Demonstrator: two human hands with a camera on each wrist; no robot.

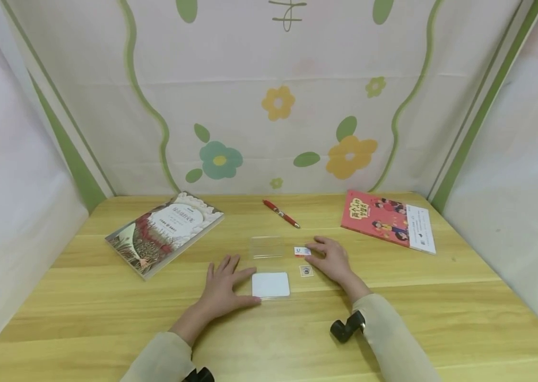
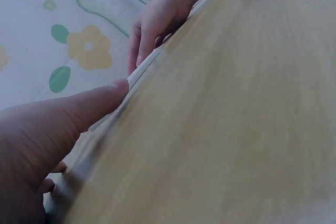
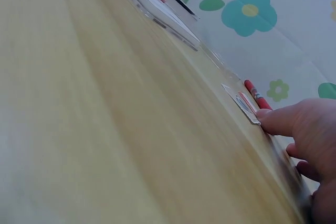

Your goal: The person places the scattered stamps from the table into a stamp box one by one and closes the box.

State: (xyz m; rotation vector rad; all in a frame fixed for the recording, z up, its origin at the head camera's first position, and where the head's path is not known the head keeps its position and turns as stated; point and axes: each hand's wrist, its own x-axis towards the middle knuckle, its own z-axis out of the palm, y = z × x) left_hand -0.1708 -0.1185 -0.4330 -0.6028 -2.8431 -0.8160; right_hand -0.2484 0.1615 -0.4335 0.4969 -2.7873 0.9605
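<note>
A flat clear plastic case (image 1: 270, 285) with a white face lies in front. My left hand (image 1: 225, 286) holds it at its left end, thumb at the near corner and index finger at the far corner, the other fingers spread. In the right wrist view the case (image 3: 157, 6) shows clear edges. My right hand (image 1: 330, 258) pinches the right end of a small printed card (image 1: 302, 251) with red and blue marks, between thumb and index finger. Close to that hand lies a small square piece (image 1: 306, 271) with a dark round print. Behind the case lies a clear plastic lid (image 1: 267, 247).
A red pen (image 1: 281, 214) lies farther back on the wooden table (image 1: 269, 339). A dark-covered book (image 1: 165, 233) is at the back left, and a red and white book (image 1: 388, 221) at the back right. A flowered cloth (image 1: 250, 63) rises behind the table.
</note>
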